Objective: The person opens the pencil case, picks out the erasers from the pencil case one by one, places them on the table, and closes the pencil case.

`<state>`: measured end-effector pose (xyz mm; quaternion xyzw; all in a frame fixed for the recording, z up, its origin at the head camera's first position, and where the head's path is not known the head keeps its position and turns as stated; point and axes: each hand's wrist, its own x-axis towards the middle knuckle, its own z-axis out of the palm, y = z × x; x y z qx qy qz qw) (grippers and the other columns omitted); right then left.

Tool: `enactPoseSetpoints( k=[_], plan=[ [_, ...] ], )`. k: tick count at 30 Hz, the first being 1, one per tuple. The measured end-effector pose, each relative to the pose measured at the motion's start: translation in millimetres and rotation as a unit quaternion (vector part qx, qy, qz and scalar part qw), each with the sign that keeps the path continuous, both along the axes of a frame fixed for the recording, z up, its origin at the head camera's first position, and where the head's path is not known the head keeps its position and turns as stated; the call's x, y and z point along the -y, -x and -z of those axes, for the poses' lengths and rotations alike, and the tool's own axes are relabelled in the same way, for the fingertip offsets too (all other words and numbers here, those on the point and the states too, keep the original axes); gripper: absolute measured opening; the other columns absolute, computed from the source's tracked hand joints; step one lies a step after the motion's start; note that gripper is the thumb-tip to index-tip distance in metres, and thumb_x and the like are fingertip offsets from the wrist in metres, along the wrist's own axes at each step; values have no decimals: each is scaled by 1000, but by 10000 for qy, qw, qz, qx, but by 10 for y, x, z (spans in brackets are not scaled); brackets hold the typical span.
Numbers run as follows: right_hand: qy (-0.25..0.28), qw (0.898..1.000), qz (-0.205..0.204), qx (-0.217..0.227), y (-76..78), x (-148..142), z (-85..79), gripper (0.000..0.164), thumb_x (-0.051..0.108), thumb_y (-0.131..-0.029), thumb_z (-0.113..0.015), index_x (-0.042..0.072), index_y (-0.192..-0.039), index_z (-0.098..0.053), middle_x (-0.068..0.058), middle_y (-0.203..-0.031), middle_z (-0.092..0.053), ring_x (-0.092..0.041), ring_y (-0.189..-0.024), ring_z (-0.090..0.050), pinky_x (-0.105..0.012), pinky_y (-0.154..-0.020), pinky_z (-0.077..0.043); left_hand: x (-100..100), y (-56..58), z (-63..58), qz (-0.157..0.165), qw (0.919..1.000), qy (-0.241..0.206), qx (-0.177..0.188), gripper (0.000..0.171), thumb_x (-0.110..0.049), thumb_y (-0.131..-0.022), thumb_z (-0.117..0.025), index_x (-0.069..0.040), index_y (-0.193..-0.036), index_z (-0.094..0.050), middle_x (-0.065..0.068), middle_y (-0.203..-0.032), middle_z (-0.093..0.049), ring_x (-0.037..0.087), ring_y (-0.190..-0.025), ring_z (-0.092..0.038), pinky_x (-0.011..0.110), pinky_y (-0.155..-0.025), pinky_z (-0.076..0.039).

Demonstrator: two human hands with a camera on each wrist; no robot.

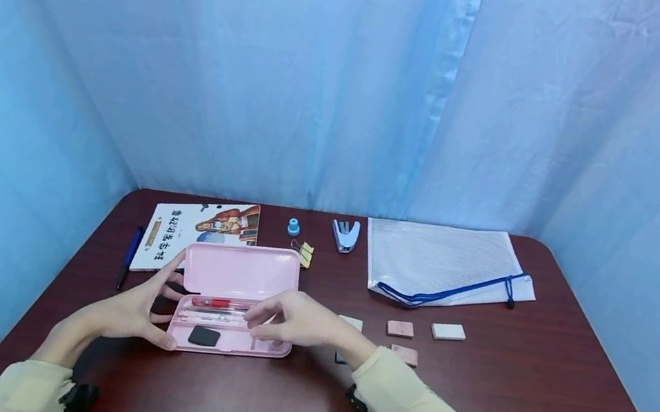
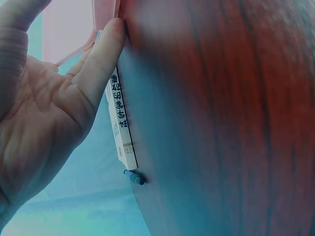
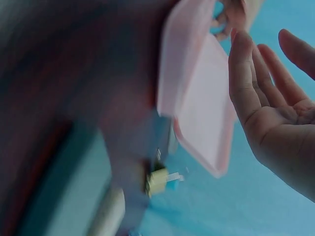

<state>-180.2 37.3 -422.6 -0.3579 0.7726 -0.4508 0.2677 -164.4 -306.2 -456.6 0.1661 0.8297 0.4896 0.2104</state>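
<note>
A pink pencil case (image 1: 241,271) lies with its lid raised. Red and clear pens (image 1: 216,313) fill its rear compartment, and a dark eraser (image 1: 203,336) sits in the front one. At the case's left end, my left hand (image 1: 131,309) is spread, its thumb touching the front corner and a finger against the lid. Over the right part of the case hovers my right hand (image 1: 290,319), fingers loosely bent. In the right wrist view, thumb and fingers stand apart with nothing seen between them. That hand hides part of the case's right interior.
Pink erasers (image 1: 400,329) and a white eraser (image 1: 448,331) lie to the right; my right forearm partly covers others. Behind are a booklet (image 1: 166,233), a blue pen (image 1: 130,256), a blue cap-like piece (image 1: 293,227), a yellow binder clip (image 1: 305,254), a stapler (image 1: 345,236) and a mesh pouch (image 1: 442,259).
</note>
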Motion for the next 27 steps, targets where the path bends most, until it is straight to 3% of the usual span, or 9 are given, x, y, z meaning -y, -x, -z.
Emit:
enactPoseSetpoints(
  k=[3,7,13,18,21,27],
  plan=[
    [57,9999,-7,92,-14,166,88,29,13,-94,-73,0,-120,-73,-1,-102,-75,-12,-82,-71,-21,-68,-57,-8,15,1,17,10000,3,84,138,-17,-73,-92,-34,-161,13,21,-146,-22,45,-131,-38,51,-93,-56],
    [2,9998,-7,-177,-37,365,190,26,14,-94,-74,2,-117,-75,2,-102,-75,1,-87,-67,-16,-77,-54,-18,20,-4,32,9999,22,158,137,-17,-73,-92,-34,-161,12,21,-146,-23,45,-131,-39,51,-93,-55],
    [-348,9969,276,-657,-57,562,227,22,15,-91,-76,6,-111,-78,7,-96,-75,5,-84,-64,-12,-76,-51,-6,22,-5,-55,9998,125,140,138,-18,-73,-92,-35,-161,13,21,-146,-22,45,-131,-39,51,-92,-56],
    [-716,9922,239,-995,-87,671,216,22,17,-92,-75,7,-111,-78,8,-94,-75,6,-83,-62,-13,-77,-50,13,0,-6,-65,9999,117,84,139,-18,-73,-93,-35,-161,13,21,-146,-22,46,-131,-39,51,-91,-57],
    [-782,9918,247,-983,-103,728,218,22,17,-93,-75,6,-112,-78,7,-93,-75,4,-81,-61,-13,-76,-51,10,-8,-18,-7,10000,68,-3,139,-17,-73,-93,-32,-161,14,23,-146,-22,48,-130,-39,52,-90,-57],
    [-654,9943,373,-755,-117,779,236,21,12,-92,-76,5,-111,-78,7,-93,-75,5,-81,-61,-13,-75,-51,-15,3,-18,-74,9999,106,26,139,-19,-72,-93,-37,-161,12,21,-146,-24,45,-130,-39,51,-91,-56]
  ],
)
